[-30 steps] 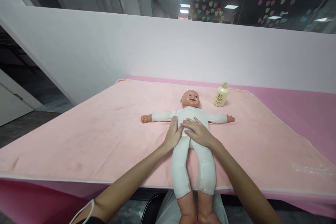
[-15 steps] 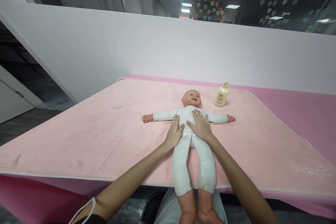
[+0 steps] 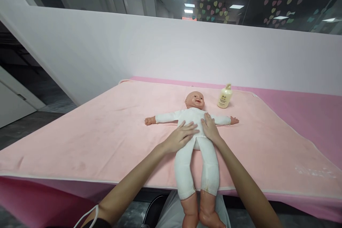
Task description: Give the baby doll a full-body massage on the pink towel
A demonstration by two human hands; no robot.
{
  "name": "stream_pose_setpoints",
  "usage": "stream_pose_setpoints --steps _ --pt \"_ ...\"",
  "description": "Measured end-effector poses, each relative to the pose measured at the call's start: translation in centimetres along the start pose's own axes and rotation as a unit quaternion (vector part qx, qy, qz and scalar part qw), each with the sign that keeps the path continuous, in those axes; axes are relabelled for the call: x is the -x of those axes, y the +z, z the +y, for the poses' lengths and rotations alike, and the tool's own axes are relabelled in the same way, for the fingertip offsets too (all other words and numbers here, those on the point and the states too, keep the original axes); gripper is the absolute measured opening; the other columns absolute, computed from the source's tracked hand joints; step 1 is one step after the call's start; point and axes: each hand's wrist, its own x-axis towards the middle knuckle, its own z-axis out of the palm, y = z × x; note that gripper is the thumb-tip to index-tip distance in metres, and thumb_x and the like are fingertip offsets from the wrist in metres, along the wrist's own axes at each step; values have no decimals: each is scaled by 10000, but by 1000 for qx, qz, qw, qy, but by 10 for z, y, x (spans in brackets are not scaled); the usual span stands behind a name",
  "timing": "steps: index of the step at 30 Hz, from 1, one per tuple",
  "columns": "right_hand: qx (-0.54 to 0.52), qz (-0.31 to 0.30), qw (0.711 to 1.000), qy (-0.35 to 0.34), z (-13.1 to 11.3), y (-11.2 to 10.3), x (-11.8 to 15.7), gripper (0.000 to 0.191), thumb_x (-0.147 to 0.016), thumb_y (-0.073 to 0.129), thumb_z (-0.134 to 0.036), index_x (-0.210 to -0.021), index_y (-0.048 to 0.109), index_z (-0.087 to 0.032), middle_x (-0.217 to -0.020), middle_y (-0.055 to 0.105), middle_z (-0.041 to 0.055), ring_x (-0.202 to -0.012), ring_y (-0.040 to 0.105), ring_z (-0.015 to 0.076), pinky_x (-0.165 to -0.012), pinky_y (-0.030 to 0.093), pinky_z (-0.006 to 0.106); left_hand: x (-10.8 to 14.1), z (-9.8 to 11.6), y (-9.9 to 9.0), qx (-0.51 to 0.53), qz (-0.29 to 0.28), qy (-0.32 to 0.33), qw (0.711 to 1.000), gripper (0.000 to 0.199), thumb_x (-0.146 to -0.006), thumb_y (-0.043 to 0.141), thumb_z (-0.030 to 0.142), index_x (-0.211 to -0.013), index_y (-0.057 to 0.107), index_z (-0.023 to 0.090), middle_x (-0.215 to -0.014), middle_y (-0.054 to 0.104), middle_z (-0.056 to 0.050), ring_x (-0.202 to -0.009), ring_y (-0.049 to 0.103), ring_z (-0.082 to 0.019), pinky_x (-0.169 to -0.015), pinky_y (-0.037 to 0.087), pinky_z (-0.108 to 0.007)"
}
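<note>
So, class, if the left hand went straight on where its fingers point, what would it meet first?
The left hand would probably meet the right hand on the doll's torso; the gap is unclear.

Nothing is readable (the bottle label (image 3: 223, 100) is too small).

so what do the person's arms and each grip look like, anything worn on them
The left grip and right grip are ungloved, with no rings visible. Both forearms, left forearm and right forearm, are slim and bare. Near the left elbow hangs a thin white cord loop beside a black edge, perhaps a sleeve.
</note>
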Motion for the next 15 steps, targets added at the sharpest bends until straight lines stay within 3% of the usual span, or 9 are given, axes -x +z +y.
stream_pose_setpoints --steps 3,7,11,15 --pt "-27 4 1000 -16 4 -1 0 545 -914 217 -313 -1361 344 -30 -1432 331 169 -1356 253 211 -1119 96 448 -6 10 -10 -20 -96 94 991 418 -947 249 331 -1308 457 301 -1377 450 11 -1355 269 -163 -1142 52 -426" --pt "-61 22 998 -19 6 -4 -1 519 -908 231 -290 -1330 400 -39 -1403 387 155 -1338 296 202 -1122 103 438 -21 10 -14 -46 -157 111 980 439 -946 244 386 -1358 378 312 -1436 357 25 -1380 196 -168 -1135 6 -422" --pt "-79 33 996 -22 7 -6 -1 488 -902 253 -278 -1303 451 -83 -1370 442 131 -1316 341 193 -1123 103 448 -30 0 -14 -55 -145 90 984 453 -940 230 434 -1375 326 350 -1491 219 44 -1395 128 -166 -1130 4 -409" --pt "-71 32 997 -24 4 -9 -2 471 -894 267 -250 -1294 465 -99 -1370 445 122 -1304 360 180 -1125 111 438 -31 -13 -10 -49 -80 1 996 507 -916 247 502 -1395 281 338 -1507 156 16 -1401 92 -181 -1120 -25 -446"
